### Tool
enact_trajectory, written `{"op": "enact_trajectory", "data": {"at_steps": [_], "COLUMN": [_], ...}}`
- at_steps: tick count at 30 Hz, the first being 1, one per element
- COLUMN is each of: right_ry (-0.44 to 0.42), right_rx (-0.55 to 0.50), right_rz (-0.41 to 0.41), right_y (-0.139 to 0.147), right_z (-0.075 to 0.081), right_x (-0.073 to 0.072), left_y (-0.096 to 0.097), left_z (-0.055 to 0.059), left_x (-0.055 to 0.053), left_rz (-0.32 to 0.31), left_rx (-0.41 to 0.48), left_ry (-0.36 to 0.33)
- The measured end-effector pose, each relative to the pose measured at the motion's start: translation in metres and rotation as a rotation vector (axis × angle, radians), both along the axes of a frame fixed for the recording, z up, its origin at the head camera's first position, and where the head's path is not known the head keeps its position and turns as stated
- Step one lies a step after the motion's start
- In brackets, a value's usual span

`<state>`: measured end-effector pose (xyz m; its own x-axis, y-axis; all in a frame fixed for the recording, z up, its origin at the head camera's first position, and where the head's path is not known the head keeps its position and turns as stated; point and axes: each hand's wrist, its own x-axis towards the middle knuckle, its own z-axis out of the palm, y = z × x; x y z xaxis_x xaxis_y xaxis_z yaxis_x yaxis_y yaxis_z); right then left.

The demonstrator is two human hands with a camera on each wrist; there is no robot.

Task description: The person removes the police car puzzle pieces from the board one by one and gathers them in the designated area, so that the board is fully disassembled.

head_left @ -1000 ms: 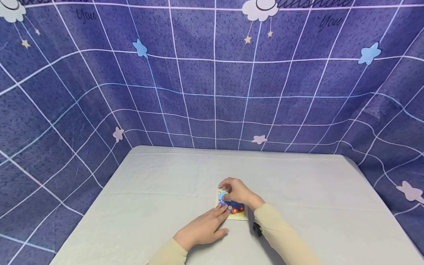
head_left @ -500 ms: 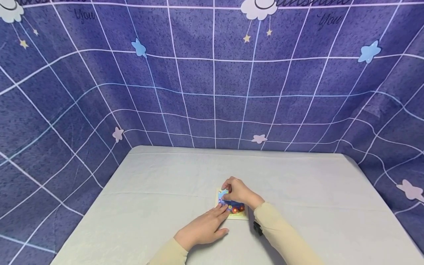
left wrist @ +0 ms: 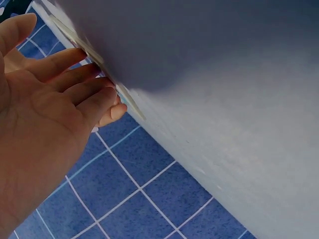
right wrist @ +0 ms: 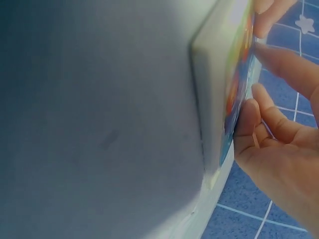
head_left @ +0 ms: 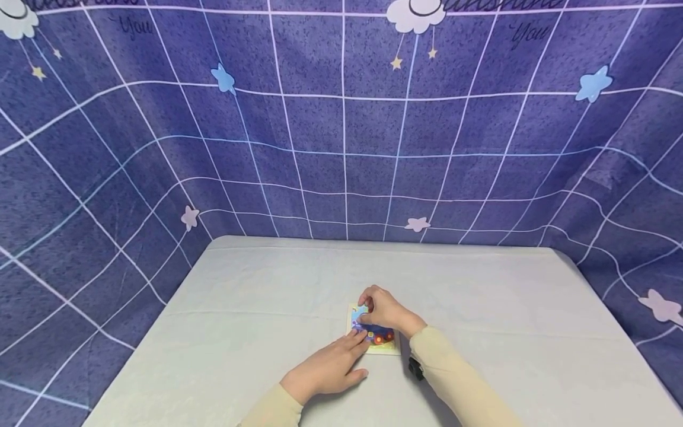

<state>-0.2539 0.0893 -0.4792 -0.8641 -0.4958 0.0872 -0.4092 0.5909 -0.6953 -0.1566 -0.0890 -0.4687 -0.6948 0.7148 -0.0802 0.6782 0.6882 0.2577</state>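
Note:
A small flat picture board with a cream border lies on the table, its blue picture with red wheels partly covered by both hands. The left hand rests its straight fingertips on the picture's lower left, thumb held apart. Over the upper part is the right hand, fingers and thumb bent down to the picture's upper left with a gap between them. In the right wrist view, the right hand touches the board's face from the side; I cannot tell if a piece is pinched. The left wrist view shows the left palm.
The table has a pale cloth cover. Behind it and at both sides hangs a purple-blue curtain with grid lines, stars and clouds. A black device sits at the right wrist, beside the beige sleeve.
The right hand's fingers have drawn slightly rightward from the board's top left corner, uncovering a bit more light blue. The left hand and the board stay put.

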Motion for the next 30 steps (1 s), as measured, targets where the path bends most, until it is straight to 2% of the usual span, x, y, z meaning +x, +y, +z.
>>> {"op": "enact_trajectory", "data": {"at_steps": [7, 15, 24, 30], "right_ry": [0.024, -0.005, 0.038, 0.019], "right_rx": [-0.023, 0.007, 0.015, 0.039], "right_rz": [-0.016, 0.005, 0.009, 0.013], "right_y": [-0.0014, -0.0009, -0.0016, -0.0032], "right_z": [0.0006, 0.0014, 0.0003, 0.0025], "right_x": [-0.0007, -0.0028, -0.0041, -0.0046], "left_y": [-0.0001, 0.0001, 0.0007, 0.0009], "left_z": [0.0007, 0.0005, 0.0015, 0.0027], "left_x": [0.0004, 0.0006, 0.0009, 0.0015], "left_rz": [0.001, -0.008, 0.000, 0.005], "left_rx": [0.002, 0.000, -0.005, -0.007], "left_ry": [0.000, 0.007, -0.002, -0.005]}}
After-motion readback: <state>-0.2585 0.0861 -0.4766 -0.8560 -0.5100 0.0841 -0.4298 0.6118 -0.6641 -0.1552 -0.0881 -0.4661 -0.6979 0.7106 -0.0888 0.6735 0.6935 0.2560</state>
